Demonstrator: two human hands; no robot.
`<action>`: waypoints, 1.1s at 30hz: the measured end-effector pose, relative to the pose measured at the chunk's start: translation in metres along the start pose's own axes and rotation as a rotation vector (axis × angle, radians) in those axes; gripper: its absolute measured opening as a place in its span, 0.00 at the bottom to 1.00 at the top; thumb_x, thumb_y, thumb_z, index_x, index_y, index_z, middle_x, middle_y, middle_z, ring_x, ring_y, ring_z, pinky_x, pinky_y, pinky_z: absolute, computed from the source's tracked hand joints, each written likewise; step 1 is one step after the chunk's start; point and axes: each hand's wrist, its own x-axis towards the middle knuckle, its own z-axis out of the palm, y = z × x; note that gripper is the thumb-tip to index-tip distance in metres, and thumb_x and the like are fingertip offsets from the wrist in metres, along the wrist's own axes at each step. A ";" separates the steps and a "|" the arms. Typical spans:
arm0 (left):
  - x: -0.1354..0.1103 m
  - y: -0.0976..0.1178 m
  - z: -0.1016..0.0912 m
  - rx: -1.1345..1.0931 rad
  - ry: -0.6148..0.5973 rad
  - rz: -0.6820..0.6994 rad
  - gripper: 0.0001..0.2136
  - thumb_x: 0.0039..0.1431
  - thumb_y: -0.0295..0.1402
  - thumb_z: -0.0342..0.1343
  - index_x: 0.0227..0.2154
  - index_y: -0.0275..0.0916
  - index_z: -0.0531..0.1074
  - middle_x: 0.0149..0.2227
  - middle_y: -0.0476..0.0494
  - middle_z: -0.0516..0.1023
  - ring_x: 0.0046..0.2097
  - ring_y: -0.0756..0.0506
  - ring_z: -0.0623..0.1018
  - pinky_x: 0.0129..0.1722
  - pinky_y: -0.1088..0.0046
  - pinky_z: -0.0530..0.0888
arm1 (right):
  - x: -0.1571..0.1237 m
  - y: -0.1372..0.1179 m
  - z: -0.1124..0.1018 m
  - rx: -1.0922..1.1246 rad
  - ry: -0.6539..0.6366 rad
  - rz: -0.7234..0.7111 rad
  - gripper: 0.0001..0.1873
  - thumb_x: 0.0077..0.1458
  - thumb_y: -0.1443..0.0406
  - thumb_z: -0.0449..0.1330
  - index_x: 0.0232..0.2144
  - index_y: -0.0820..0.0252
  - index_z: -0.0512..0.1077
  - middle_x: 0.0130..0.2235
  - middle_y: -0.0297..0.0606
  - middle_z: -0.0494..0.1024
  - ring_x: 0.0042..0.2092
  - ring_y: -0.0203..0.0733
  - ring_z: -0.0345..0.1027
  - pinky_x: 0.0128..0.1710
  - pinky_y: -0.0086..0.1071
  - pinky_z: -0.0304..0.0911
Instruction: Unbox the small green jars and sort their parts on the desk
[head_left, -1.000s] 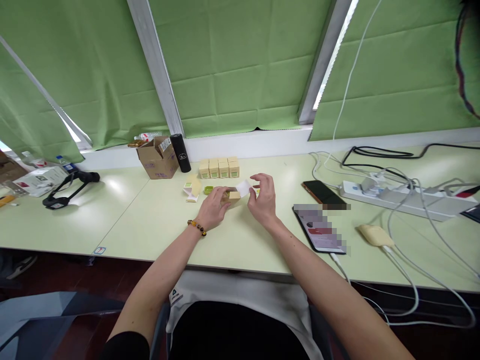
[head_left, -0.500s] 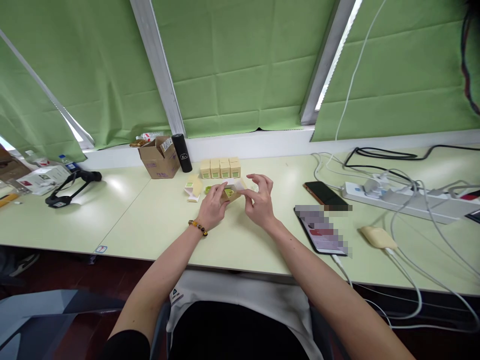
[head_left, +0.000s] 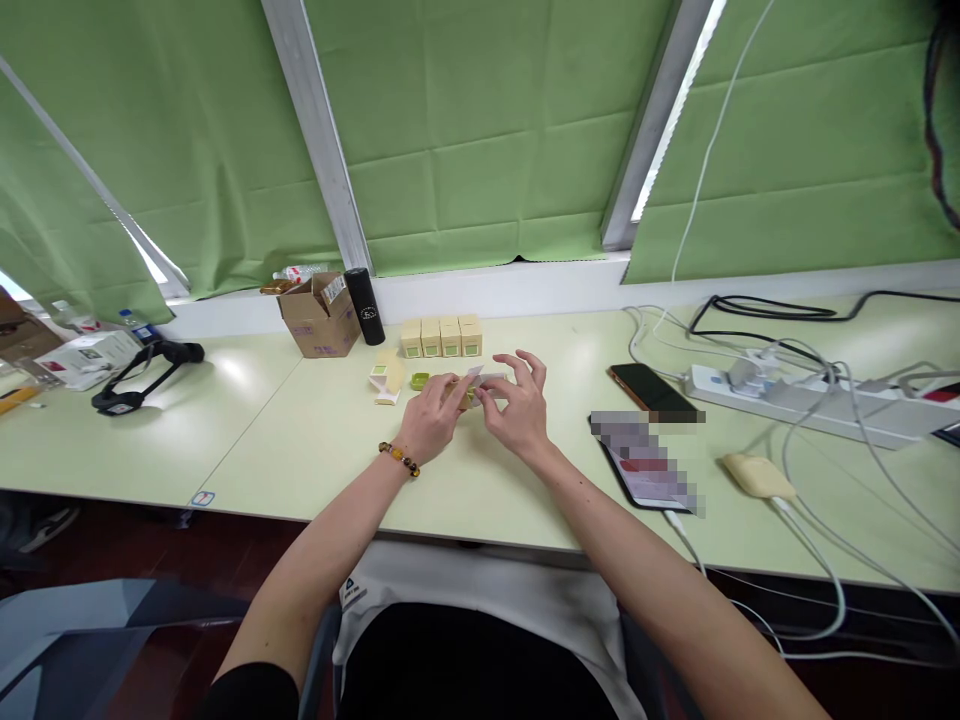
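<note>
Between my hands is a small pale-yellow carton [head_left: 491, 380] with white flaps, partly hidden by my fingers. My left hand [head_left: 431, 415], with a beaded bracelet at the wrist, grips its left side. At the right end my right hand [head_left: 517, 405] pinches the carton with thumb and index finger, the other fingers raised. A small green item [head_left: 419, 381] lies on the table just beyond my left hand. Left of it sits an opened, partly unfolded pale-yellow carton [head_left: 386, 378]. Behind them several closed small cartons [head_left: 441, 338] stand in a row.
A brown cardboard box [head_left: 321, 315] and a black cylinder [head_left: 364, 306] stand at the back left. Two phones lie on the right, one nearer [head_left: 643, 462] and one farther [head_left: 652, 388]. Beyond them are a white power strip [head_left: 795, 400], tangled cables and a yellow case [head_left: 757, 475].
The carton's white flaps have shifted and now stand up between my fingers. My hands have come closer together over it, and more of the green item shows on the left.
</note>
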 end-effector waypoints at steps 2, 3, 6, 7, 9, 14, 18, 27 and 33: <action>0.000 0.000 0.002 0.043 0.011 0.038 0.29 0.72 0.27 0.48 0.74 0.45 0.54 0.57 0.31 0.72 0.59 0.37 0.75 0.47 0.62 0.81 | 0.001 0.000 0.000 0.019 -0.023 0.089 0.08 0.59 0.60 0.62 0.32 0.53 0.81 0.58 0.47 0.75 0.69 0.65 0.50 0.54 0.60 0.73; -0.001 -0.001 0.003 0.063 0.016 0.050 0.29 0.72 0.26 0.48 0.74 0.45 0.54 0.57 0.31 0.72 0.59 0.37 0.75 0.47 0.62 0.81 | 0.002 0.000 0.000 0.026 -0.031 0.129 0.07 0.59 0.60 0.63 0.34 0.53 0.81 0.57 0.47 0.76 0.69 0.65 0.50 0.54 0.60 0.73; -0.002 -0.001 0.005 0.107 0.017 0.067 0.30 0.72 0.25 0.47 0.74 0.45 0.54 0.57 0.30 0.72 0.59 0.36 0.74 0.46 0.62 0.81 | 0.003 0.000 -0.001 0.037 -0.060 0.184 0.07 0.58 0.61 0.62 0.34 0.53 0.81 0.57 0.47 0.76 0.69 0.66 0.50 0.55 0.61 0.72; -0.002 -0.001 0.006 0.118 0.015 0.075 0.30 0.72 0.24 0.47 0.74 0.44 0.54 0.58 0.30 0.72 0.60 0.36 0.74 0.46 0.62 0.81 | 0.003 -0.001 -0.001 0.040 -0.077 0.193 0.08 0.58 0.61 0.62 0.33 0.53 0.81 0.57 0.47 0.76 0.69 0.66 0.50 0.56 0.61 0.72; -0.002 0.000 0.006 0.135 0.017 0.095 0.30 0.71 0.23 0.46 0.74 0.45 0.55 0.57 0.30 0.72 0.61 0.36 0.74 0.47 0.62 0.81 | 0.001 -0.001 0.001 0.049 -0.111 0.216 0.08 0.58 0.61 0.61 0.33 0.52 0.81 0.57 0.47 0.76 0.69 0.66 0.49 0.55 0.61 0.72; -0.002 0.002 0.007 0.146 0.032 0.126 0.29 0.71 0.23 0.45 0.73 0.46 0.58 0.56 0.31 0.72 0.60 0.37 0.74 0.48 0.61 0.81 | -0.001 0.002 0.008 0.103 -0.099 0.222 0.05 0.55 0.63 0.63 0.33 0.52 0.81 0.54 0.49 0.76 0.66 0.66 0.52 0.56 0.61 0.70; -0.001 0.003 0.005 0.138 0.027 0.070 0.28 0.72 0.25 0.46 0.72 0.46 0.58 0.57 0.31 0.72 0.61 0.37 0.74 0.47 0.63 0.81 | 0.002 0.005 0.009 0.236 -0.020 0.216 0.05 0.55 0.62 0.64 0.28 0.53 0.78 0.52 0.47 0.77 0.64 0.60 0.58 0.65 0.60 0.62; 0.001 -0.005 -0.002 0.142 0.043 -0.109 0.28 0.71 0.27 0.50 0.72 0.46 0.58 0.57 0.31 0.72 0.58 0.37 0.73 0.46 0.62 0.80 | 0.010 0.015 0.012 0.820 0.050 0.562 0.24 0.50 0.44 0.69 0.33 0.53 0.67 0.40 0.38 0.81 0.42 0.45 0.77 0.50 0.47 0.76; 0.001 -0.009 0.000 0.125 0.073 -0.182 0.30 0.67 0.24 0.51 0.71 0.45 0.59 0.58 0.32 0.72 0.60 0.36 0.73 0.48 0.59 0.81 | 0.015 0.017 0.006 0.866 0.042 0.693 0.25 0.46 0.44 0.72 0.33 0.52 0.67 0.29 0.30 0.79 0.35 0.44 0.76 0.43 0.46 0.79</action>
